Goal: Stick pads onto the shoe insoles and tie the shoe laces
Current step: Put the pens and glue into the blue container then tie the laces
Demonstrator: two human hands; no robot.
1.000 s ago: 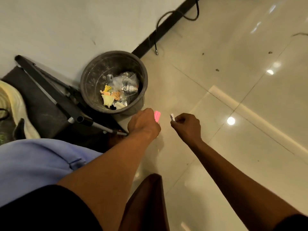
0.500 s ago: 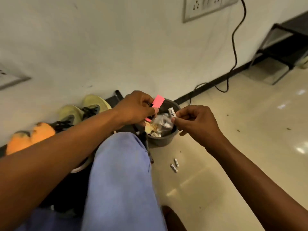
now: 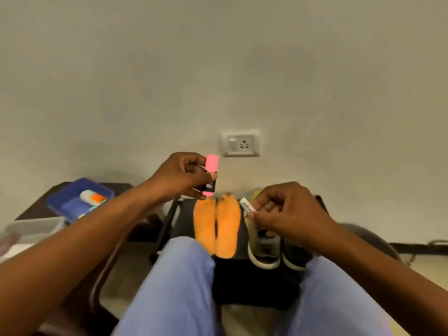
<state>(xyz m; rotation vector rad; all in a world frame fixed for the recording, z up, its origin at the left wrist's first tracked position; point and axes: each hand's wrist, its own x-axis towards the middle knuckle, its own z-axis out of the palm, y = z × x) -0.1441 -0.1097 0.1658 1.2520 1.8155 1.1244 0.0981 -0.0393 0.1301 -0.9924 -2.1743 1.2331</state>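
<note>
**Fingers curled round two small items above the insoles**

Fingers [image 3: 194,163] of the left hand [image 3: 180,177] curl round a pink stick [image 3: 211,175] with a black label band, held upright, its pink cap clear above the thumb. The right hand [image 3: 282,212] pinches a white strip [image 3: 246,206] between thumb and forefinger; the strip bears dark print and slants down to the right. The two hands are near each other but apart.

Insoles [image 3: 217,229]: two, orange, side by side and touching along their inner edges, toes toward the wall, lying on a low black bench [image 3: 252,282]. They occupy the bench's left half and reach almost to its front edge.

Shoes [image 3: 269,248]: a dark pair with pale soles, just right of the insoles on the same bench, partly hidden by the right hand and wrist. Lace condition cannot be told.

Tray [image 3: 70,197]: blue, on a dark surface at the left, holding a white and orange object [image 3: 93,197]; blurred.

Socket plate [image 3: 240,143]: white, on the wall above the hands.

Knees [image 3: 179,282]: in light blue trousers, at the bottom of the view, either side of the bench's front edge.

Dark rounded form [image 3: 371,238] behind the right forearm; identity cannot be told.
</note>
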